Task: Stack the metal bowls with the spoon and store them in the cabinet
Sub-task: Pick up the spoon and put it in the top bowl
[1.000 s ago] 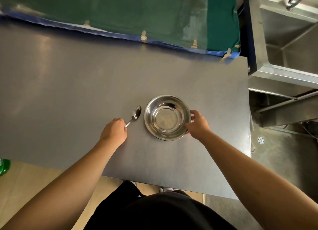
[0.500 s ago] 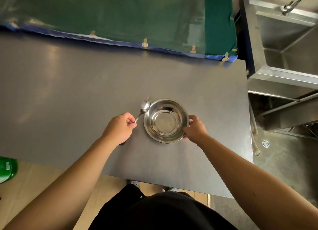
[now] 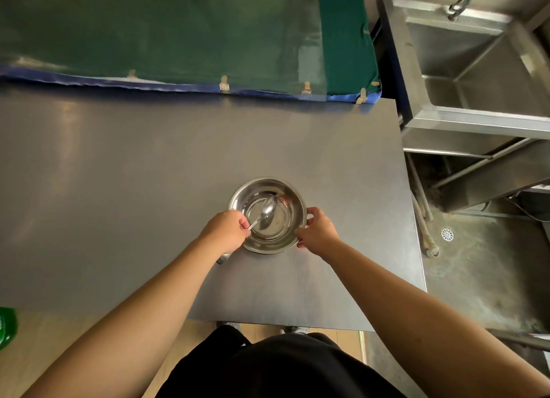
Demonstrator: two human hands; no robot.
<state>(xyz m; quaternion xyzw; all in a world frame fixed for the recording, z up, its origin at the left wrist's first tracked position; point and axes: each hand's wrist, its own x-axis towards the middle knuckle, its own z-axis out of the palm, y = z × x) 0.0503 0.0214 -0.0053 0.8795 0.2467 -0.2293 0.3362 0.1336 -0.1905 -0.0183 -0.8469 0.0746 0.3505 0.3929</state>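
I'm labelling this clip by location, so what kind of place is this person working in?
Probably a commercial or canteen kitchen. The worktop is a bare stainless steel table, a deep steel sink on a metal frame stands to its right, and there is a floor drain in the worn concrete beside it.

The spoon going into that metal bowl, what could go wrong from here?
1. The spoon is long for the metal bowl: its handle sticks out over the rim under the left hand, so once released it may tip out or clatter.
2. The right hand only pinches the rim; lifting that way could tilt the bowl.
3. The bowl sits toward the right end of the table; a shove rightward could push it off.
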